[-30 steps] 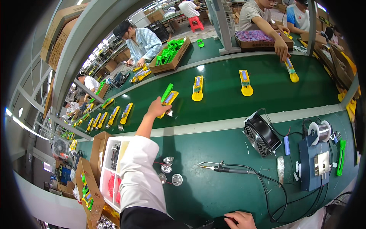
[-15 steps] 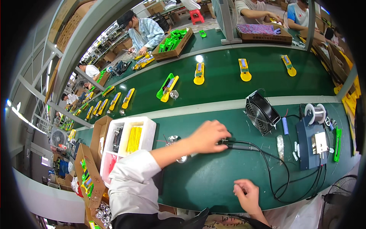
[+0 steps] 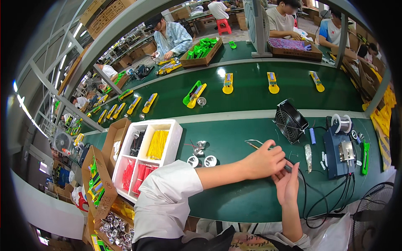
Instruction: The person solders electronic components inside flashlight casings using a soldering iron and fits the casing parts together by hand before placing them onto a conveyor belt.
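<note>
My left hand point(image 3: 263, 162) reaches across from the lower left in a white sleeve and grips a soldering iron point(image 3: 288, 168). The iron's thin metal tip point(image 3: 253, 145) points left and away from me over the green bench point(image 3: 234, 201). My right hand point(image 3: 287, 187) comes up from below, palm showing and fingers apart. Its fingertips touch the iron's black handle just behind my left hand. The iron's black cable point(image 3: 304, 196) loops down to the right. Two small round metal parts point(image 3: 202, 161) lie left of my left hand.
A black fan point(image 3: 289, 120), a solder spool point(image 3: 343, 123) and a blue soldering station point(image 3: 339, 152) stand to the right. On the left is a white compartment tray point(image 3: 173, 144) of yellow and red wires. Yellow-green pieces point(image 3: 194, 93) ride the conveyor beyond. Other people work at the far side.
My left hand came back from a yellow-green piece on the conveyor to the bench and took hold of the soldering iron. My right hand rose from the bench edge to the handle.
</note>
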